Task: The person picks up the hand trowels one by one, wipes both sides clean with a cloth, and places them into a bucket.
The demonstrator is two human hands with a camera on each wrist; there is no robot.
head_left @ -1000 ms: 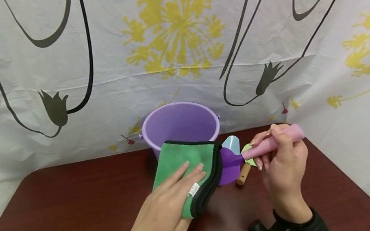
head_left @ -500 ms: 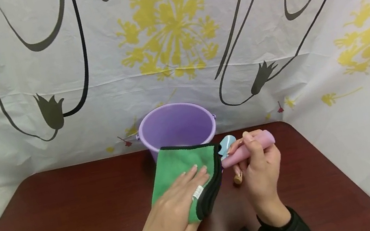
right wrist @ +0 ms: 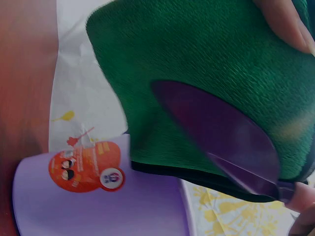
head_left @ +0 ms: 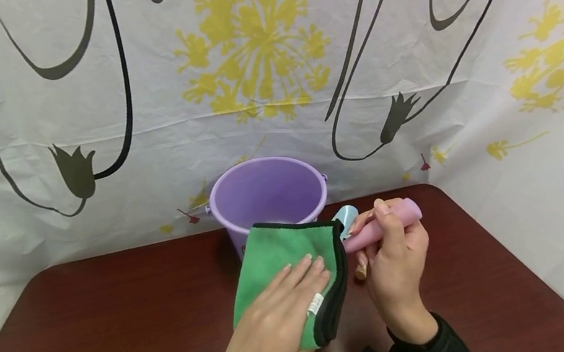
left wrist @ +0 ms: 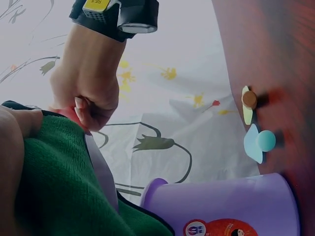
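Observation:
A folded green cloth (head_left: 273, 253) with black edging is pinched in my left hand (head_left: 270, 332), the fingers spread on top and the thumb underneath. My right hand (head_left: 400, 265) grips the pink handle (head_left: 408, 211) of a toy shovel. In the head view the cloth covers the shovel's purple blade. From the right wrist, that blade (right wrist: 224, 130) lies against the underside of the cloth. Both hands are raised above the table, in front of a purple bucket (head_left: 269, 191).
To the bucket's right on the brown table (head_left: 89, 336) stand a light blue tool (left wrist: 253, 143) and a pale green tool with a wooden handle (left wrist: 249, 100). Behind everything hangs a white patterned curtain (head_left: 155, 97).
The right hand has moved left with the shovel, and its blade has gone under the cloth. The left hand and cloth have shifted slightly to the right.

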